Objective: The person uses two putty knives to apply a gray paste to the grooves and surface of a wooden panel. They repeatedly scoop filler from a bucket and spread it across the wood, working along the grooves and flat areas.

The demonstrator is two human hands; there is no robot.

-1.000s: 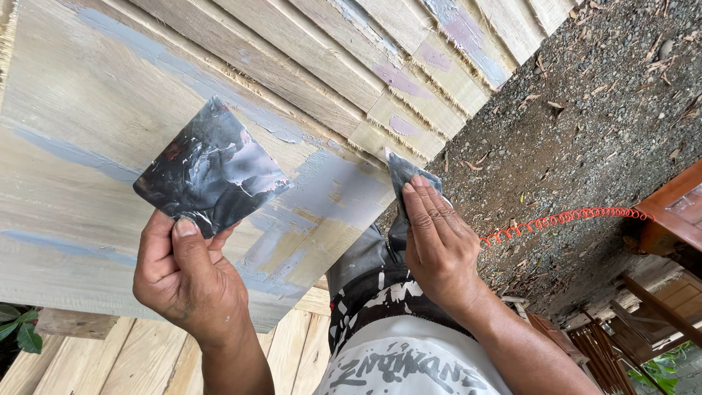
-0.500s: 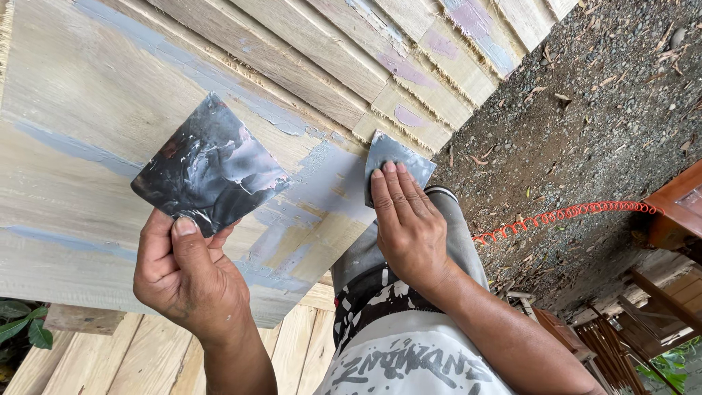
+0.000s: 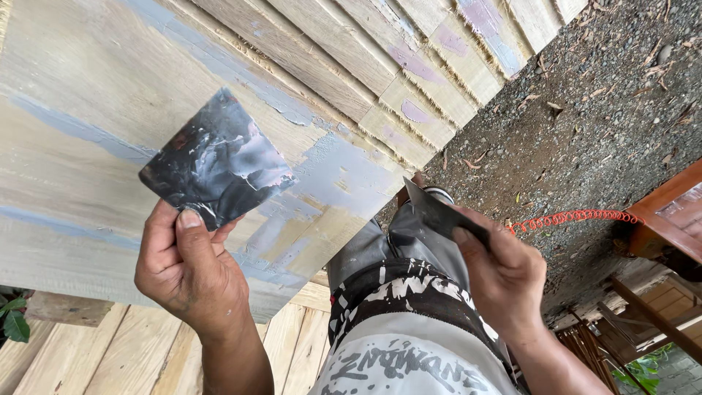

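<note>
1. The thin dark metal scraper blade (image 3: 439,212) sits in the right hand (image 3: 504,281), pinched between thumb and fingers, its pointed edge aimed at the plank surface but clear of it.
2. The square dark metal plate smeared with grey filler paste (image 3: 216,161) is grasped at its lower corner by the left hand (image 3: 190,274), thumb pressed on its face; the plate lies flat in front of the board.
3. The wide pale wooden plank streaked with grey-blue filler (image 3: 80,175) lies directly behind the plate, with a fresh grey patch just beside the plate's right corner, between the two tools.
4. Further narrow wooden slats with purple-grey filler spots (image 3: 409,80) run alongside the plank.
5. The person's grey trousers and black-and-white printed shirt (image 3: 395,336) fill the space between both hands.
6. A coiled red cord (image 3: 570,218) lies on the gravel ground (image 3: 599,110), near the right hand.
7. A red-brown wooden frame (image 3: 665,212) stands at the right edge.
</note>
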